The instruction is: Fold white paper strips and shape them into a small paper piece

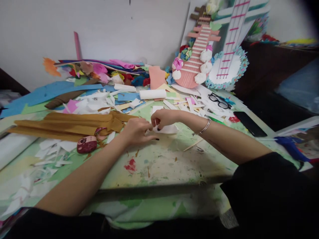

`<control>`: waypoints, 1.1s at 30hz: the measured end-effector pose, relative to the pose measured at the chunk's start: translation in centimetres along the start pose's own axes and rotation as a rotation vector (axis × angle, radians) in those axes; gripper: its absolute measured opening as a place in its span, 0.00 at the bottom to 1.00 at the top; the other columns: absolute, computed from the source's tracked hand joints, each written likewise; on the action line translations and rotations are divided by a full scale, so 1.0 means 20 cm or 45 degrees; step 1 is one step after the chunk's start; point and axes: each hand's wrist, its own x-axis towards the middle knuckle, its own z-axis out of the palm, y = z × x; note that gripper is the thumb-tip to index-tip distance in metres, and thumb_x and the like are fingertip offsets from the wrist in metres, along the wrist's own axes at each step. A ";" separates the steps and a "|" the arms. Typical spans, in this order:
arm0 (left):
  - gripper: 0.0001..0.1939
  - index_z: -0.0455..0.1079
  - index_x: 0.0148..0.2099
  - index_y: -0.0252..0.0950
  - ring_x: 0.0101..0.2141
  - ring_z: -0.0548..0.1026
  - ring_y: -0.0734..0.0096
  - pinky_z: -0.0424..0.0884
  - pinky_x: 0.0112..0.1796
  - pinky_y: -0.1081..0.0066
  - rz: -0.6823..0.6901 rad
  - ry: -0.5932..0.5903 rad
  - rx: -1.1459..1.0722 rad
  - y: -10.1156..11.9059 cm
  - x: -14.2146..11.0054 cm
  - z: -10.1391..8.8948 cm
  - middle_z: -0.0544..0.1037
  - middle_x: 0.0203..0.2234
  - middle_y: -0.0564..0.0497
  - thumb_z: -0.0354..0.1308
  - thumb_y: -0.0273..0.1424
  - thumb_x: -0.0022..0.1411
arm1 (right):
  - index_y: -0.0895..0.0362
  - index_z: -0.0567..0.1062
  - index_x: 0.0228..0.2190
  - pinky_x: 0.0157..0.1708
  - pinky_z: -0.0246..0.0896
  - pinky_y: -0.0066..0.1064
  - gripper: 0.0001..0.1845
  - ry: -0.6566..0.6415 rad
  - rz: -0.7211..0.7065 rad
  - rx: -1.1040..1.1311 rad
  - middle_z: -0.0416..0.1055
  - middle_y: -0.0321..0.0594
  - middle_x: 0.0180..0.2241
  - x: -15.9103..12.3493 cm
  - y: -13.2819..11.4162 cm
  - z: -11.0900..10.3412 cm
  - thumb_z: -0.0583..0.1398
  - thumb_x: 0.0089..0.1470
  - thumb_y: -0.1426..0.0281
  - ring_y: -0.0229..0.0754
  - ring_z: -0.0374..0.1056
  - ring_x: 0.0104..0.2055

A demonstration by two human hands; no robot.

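Over the front middle of the table, my left hand (139, 131) hovers low with its thumb stretched out to the right, apart from its bent fingers. Its fingertips meet those of my right hand (163, 118), which is curled with fingers pointing down. A piece of white paper (170, 129) lies under and beside the right fingers, which seem to pinch its left end; the contact is partly hidden. Left of my left hand stretches folded mustard-brown crepe paper (67, 125). A dark red rounded case (86, 144) with a cartoon face sits at its front edge.
A white paper roll (152, 94), paper scraps and strips cover the back of the table. Black glasses (219, 101) and a phone (250, 124) lie right. A thin stick (193, 145) rests near my right forearm. Paper instruments, a pink lute (190, 71) and a white banjo shape (228, 66), lean behind.
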 end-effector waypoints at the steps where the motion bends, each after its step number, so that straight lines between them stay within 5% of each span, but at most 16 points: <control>1: 0.18 0.72 0.29 0.34 0.26 0.70 0.71 0.62 0.30 0.71 -0.095 0.077 -0.136 -0.01 0.01 0.00 0.74 0.22 0.50 0.62 0.46 0.53 | 0.60 0.75 0.36 0.30 0.56 0.27 0.15 0.043 -0.007 0.082 0.72 0.40 0.34 -0.02 0.00 -0.01 0.63 0.41 0.77 0.38 0.65 0.33; 6: 0.30 0.65 0.47 0.34 0.36 0.76 0.65 0.72 0.39 0.64 -0.584 0.320 -1.285 -0.02 0.04 0.04 0.74 0.38 0.45 0.66 0.47 0.48 | 0.56 0.64 0.32 0.26 0.54 0.25 0.09 0.384 0.040 0.797 0.64 0.33 0.29 -0.11 0.00 -0.04 0.57 0.46 0.76 0.34 0.60 0.29; 9: 0.33 0.60 0.51 0.35 0.39 0.78 0.59 0.72 0.45 0.56 -0.734 0.237 -1.870 0.03 0.04 0.06 0.73 0.44 0.40 0.66 0.47 0.50 | 0.55 0.61 0.30 0.26 0.53 0.25 0.09 0.672 0.110 1.250 0.61 0.31 0.28 -0.14 0.02 -0.01 0.55 0.44 0.77 0.33 0.59 0.27; 13: 0.45 0.44 0.63 0.44 0.44 0.77 0.57 0.68 0.50 0.52 -0.769 0.039 -2.235 0.14 0.05 0.08 0.74 0.46 0.41 0.68 0.37 0.51 | 0.54 0.60 0.30 0.28 0.56 0.24 0.14 0.915 0.174 1.670 0.62 0.30 0.28 -0.17 0.07 0.08 0.56 0.39 0.78 0.33 0.60 0.28; 16: 0.53 0.37 0.65 0.49 0.41 0.78 0.62 0.68 0.49 0.54 -0.823 0.055 -2.213 0.20 0.07 0.10 0.75 0.42 0.47 0.70 0.30 0.48 | 0.53 0.59 0.33 0.31 0.60 0.26 0.18 1.018 0.253 1.872 0.63 0.31 0.30 -0.19 0.08 0.15 0.57 0.38 0.77 0.34 0.63 0.29; 22: 0.58 0.40 0.65 0.47 0.39 0.77 0.65 0.70 0.44 0.65 -0.814 0.153 -2.132 0.21 0.10 0.14 0.75 0.43 0.47 0.72 0.22 0.40 | 0.51 0.55 0.41 0.35 0.65 0.29 0.26 1.168 0.197 1.953 0.65 0.32 0.33 -0.20 0.06 0.22 0.56 0.39 0.76 0.36 0.66 0.34; 27: 0.42 0.58 0.58 0.36 0.33 0.75 0.75 0.70 0.37 0.76 -0.923 0.272 -2.015 0.14 0.09 0.12 0.76 0.33 0.51 0.70 0.23 0.41 | 0.43 0.55 0.51 0.23 0.58 0.24 0.33 1.066 0.271 1.600 0.61 0.26 0.25 -0.24 0.10 0.29 0.57 0.43 0.73 0.34 0.65 0.25; 33: 0.33 0.63 0.52 0.33 0.31 0.75 0.71 0.72 0.32 0.73 -0.892 0.164 -1.468 0.04 0.07 0.15 0.72 0.32 0.52 0.68 0.26 0.42 | 0.51 0.65 0.44 0.15 0.51 0.22 0.21 0.888 0.300 1.438 0.63 0.28 0.23 -0.35 0.19 0.37 0.58 0.45 0.72 0.31 0.62 0.18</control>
